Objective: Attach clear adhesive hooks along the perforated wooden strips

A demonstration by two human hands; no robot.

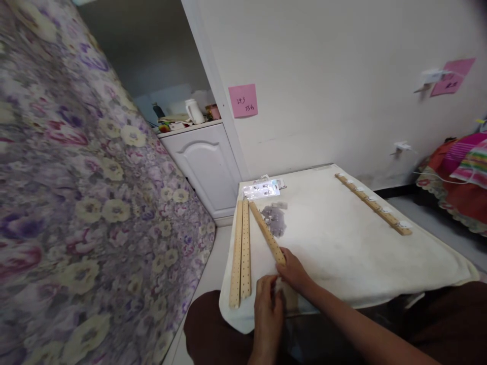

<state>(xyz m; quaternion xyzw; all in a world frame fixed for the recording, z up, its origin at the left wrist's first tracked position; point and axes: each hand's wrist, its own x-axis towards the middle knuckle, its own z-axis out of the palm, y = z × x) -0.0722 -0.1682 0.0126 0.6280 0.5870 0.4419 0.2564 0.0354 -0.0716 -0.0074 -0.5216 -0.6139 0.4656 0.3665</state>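
My right hand [292,269] is closed around the near end of a wooden strip with rows of holes [265,229]. The strip slants away to the far left over the table. Close beside that near end is my left hand [267,306], its fingers loosely bent and the thumb apart, with nothing visible in it. Two more perforated wooden strips [246,248] lie side by side at the table's left edge. To the right of the held strip, a clear bag with small metal pieces [274,220] rests on the cloth.
A white cloth covers the table [323,243]. Clear packs with metal hooks [262,189] lie at its far left corner. A wooden strip with several white-and-metal hooks [373,204] lies on the right. Beyond are a white cabinet [205,167] and a floral curtain [95,203].
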